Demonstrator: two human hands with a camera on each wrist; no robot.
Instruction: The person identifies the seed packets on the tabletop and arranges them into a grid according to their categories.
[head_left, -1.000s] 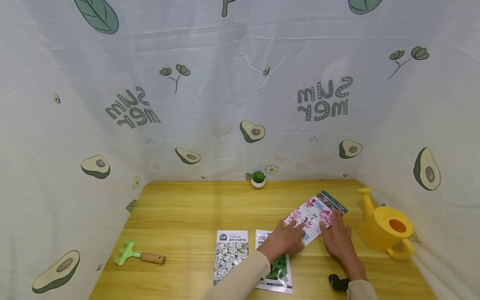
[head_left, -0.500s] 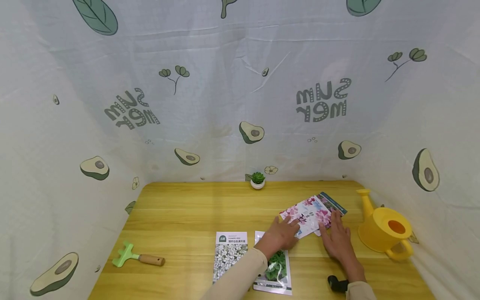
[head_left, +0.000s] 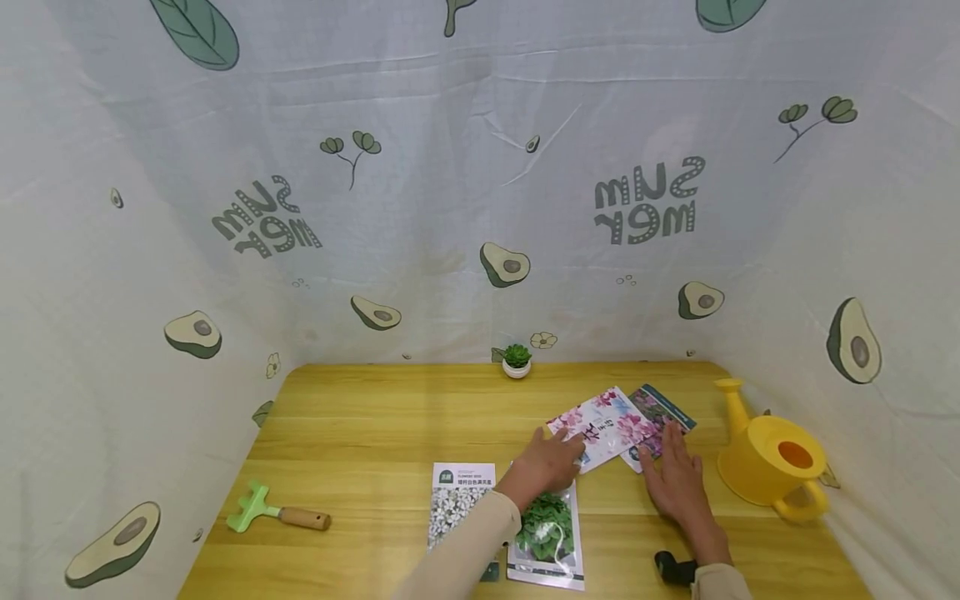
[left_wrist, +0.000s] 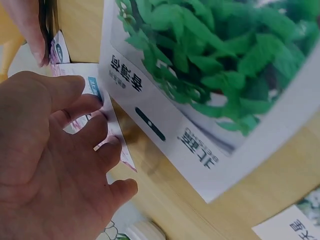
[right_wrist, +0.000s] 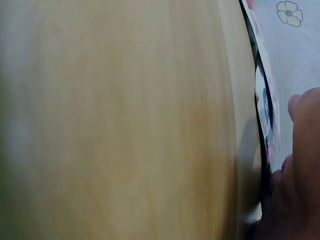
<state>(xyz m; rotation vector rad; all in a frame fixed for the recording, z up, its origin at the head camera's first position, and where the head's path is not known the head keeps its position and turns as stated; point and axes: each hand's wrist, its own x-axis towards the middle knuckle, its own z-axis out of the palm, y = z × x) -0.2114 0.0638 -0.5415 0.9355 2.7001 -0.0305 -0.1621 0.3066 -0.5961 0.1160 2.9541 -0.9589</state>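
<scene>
A pink-blossom flower seed packet (head_left: 602, 427) lies slanted across part of a purple-flower seed packet (head_left: 658, 412). The fingers of my left hand (head_left: 546, 463) rest on the pink packet's near left part, and in the left wrist view they are slightly bent against the packet (left_wrist: 112, 117). Extended fingers of my right hand (head_left: 678, 479) press on the purple packet's right side. A green-leaf seed packet (head_left: 546, 533) lies beneath my left wrist. Left of it, a white-flower seed packet (head_left: 453, 508) is partly covered by my left sleeve.
On the right stands a yellow watering can (head_left: 772, 458). A small green hand rake (head_left: 277, 510) with a wooden handle lies at left. A potted succulent (head_left: 517, 362) is at the table's back edge, and a black object (head_left: 672, 568) sits by my right wrist.
My left hand has slid the pink-blossom packet leftward, uncovering more of the purple-flower packet beneath it. My right hand has stayed in place.
</scene>
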